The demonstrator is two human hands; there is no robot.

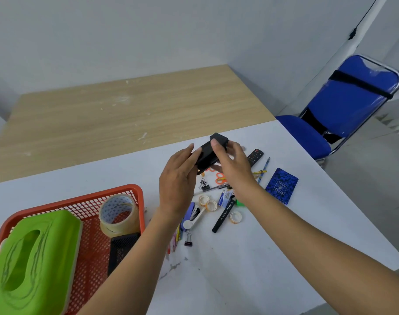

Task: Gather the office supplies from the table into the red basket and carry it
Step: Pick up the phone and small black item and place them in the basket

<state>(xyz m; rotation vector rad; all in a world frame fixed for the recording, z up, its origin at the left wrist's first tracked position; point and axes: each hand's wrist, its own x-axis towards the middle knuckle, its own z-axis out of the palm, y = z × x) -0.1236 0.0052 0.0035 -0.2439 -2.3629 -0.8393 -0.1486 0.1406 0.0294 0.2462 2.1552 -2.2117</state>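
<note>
Two hands, left hand [178, 178] and right hand [231, 164], closed around black hole punch [211, 153], lifted above table [285, 246].
Likely rigid, fairly heavy, smooth; best gripped along both long sides before red basket [116, 196].

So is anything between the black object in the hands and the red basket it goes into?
Nothing visible blocks the way. Both the left hand and right hand hold the black object above the table, and the surface toward the red basket is bare. Inside, the green tissue box and tape roll fill much of the room.

Three small tape rolls [211, 204]; two binder clips [188, 242]
</note>
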